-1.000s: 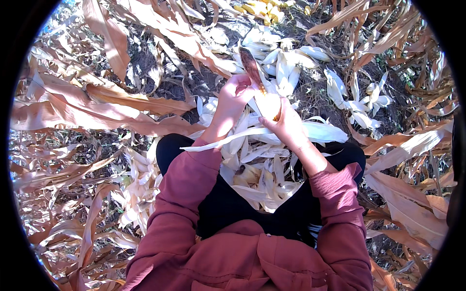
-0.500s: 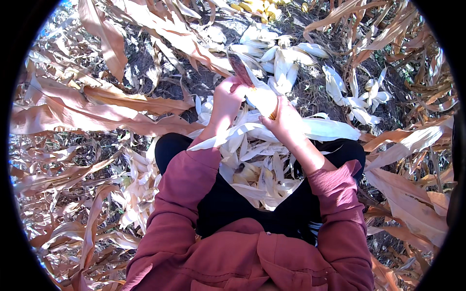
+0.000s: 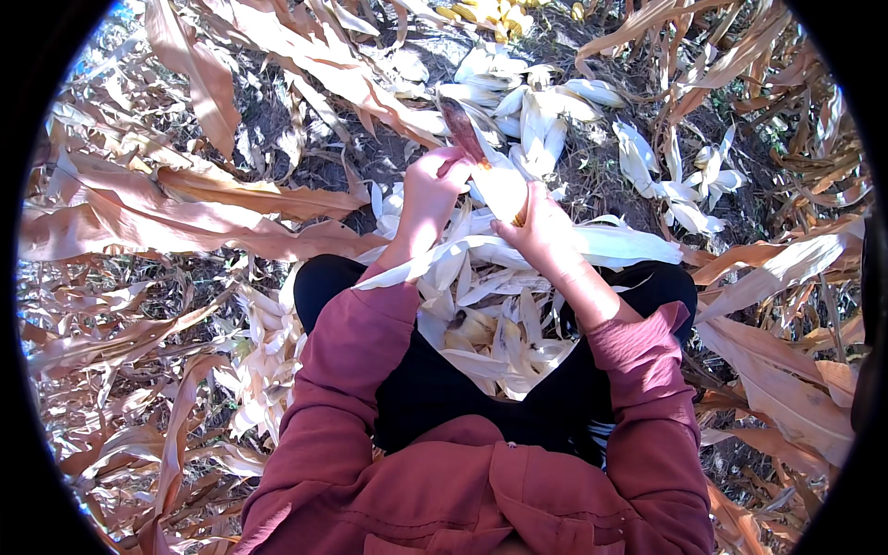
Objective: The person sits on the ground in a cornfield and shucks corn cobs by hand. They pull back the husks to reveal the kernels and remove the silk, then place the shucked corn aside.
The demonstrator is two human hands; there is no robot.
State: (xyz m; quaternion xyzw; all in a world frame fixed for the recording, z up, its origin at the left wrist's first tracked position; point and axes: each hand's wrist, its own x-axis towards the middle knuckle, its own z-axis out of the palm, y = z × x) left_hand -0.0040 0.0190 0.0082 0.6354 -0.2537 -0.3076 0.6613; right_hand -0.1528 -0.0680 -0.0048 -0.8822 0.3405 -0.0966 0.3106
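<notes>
A partly husked ear of corn (image 3: 504, 191) is held out in front of me over my lap, bright in the sun. Yellow kernels show at its lower end and near its tip. From the tip a dark reddish-brown tuft (image 3: 461, 127) points up and away. My left hand (image 3: 433, 185) is closed at the tip end, its fingertips pinching beside the tuft. Around the lower end my right hand (image 3: 541, 227) is closed, thumb along the ear. Pale stripped husks (image 3: 462, 248) lie beneath both hands and across my legs.
More husks (image 3: 504, 347) fill the space between my black-clad legs. Beyond the hands lies a pile of pale husks (image 3: 541, 120), with yellow husked ears (image 3: 495, 14) at the far edge. Dry cornstalk leaves (image 3: 231, 199) reach in from the left, and others (image 3: 786, 370) from the right.
Almost nothing differs. Both hands keep their hold on the ear, which has shifted only very slightly within the picture.
</notes>
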